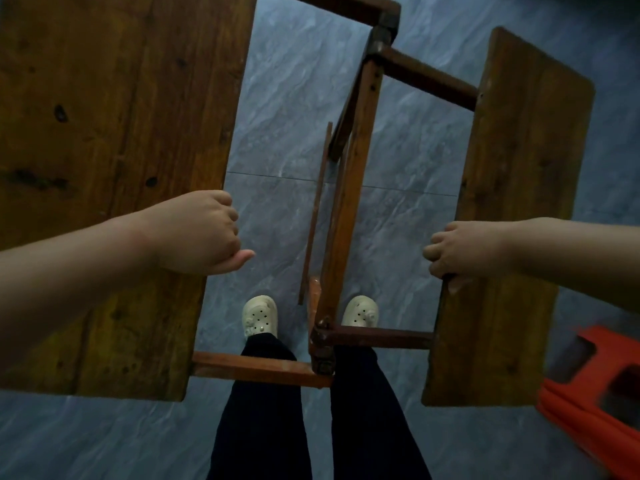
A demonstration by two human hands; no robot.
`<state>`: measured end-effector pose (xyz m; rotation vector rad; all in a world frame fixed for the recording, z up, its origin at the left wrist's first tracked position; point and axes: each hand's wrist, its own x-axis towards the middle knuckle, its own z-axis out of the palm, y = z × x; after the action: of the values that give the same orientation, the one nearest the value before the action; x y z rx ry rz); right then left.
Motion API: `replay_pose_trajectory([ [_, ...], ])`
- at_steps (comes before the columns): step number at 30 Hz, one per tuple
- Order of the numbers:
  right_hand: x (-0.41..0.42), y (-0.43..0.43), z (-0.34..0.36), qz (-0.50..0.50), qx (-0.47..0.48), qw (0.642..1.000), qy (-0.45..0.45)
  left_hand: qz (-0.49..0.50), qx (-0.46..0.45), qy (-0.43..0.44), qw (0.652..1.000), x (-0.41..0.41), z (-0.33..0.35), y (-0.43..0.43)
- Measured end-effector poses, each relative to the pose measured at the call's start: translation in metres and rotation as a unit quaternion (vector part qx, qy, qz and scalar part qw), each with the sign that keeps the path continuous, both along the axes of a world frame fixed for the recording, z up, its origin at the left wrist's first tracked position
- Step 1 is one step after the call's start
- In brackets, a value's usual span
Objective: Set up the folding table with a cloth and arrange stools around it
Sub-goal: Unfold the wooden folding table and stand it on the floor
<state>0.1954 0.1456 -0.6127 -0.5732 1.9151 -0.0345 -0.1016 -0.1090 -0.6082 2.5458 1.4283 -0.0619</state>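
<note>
Folding table point(346, 202) half-open: left hand point(201, 233) and right hand point(464, 254) clenched on rigid, seemingly heavy leaf edges.

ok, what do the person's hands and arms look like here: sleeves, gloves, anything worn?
Both the left hand and the right hand are bare: no gloves, and no rings or watch that I can make out. Both forearms are uncovered as far as the picture's edges, so no sleeves show. Lower down: dark trousers and pale perforated clogs.

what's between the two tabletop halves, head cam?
Between the left panel and right panel: the folding wooden frame, grey tile floor, and the person's feet in white clogs. Head view.
</note>
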Motion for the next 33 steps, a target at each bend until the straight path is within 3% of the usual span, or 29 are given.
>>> replay_pose_trajectory([
  [10, 0.032, 0.006, 0.028, -0.058, -0.009, 0.984, 0.167, 0.023, 0.015, -0.003, 1.000, 0.027, 0.001, 0.002],
  [21, 0.039, 0.015, 0.034, -0.063, -0.002, 0.975, 0.215, 0.050, 0.025, -0.009, 0.998, 0.052, -0.003, -0.009],
  [27, 0.044, 0.008, 0.027, -0.144, -0.051, 0.926, 0.344, 0.067, 0.012, -0.006, 0.998, 0.053, 0.002, -0.013],
  [33, 0.020, -0.026, 0.025, -0.171, -0.067, 0.922, 0.341, 0.037, 0.011, -0.006, 0.999, 0.083, 0.009, 0.015],
])
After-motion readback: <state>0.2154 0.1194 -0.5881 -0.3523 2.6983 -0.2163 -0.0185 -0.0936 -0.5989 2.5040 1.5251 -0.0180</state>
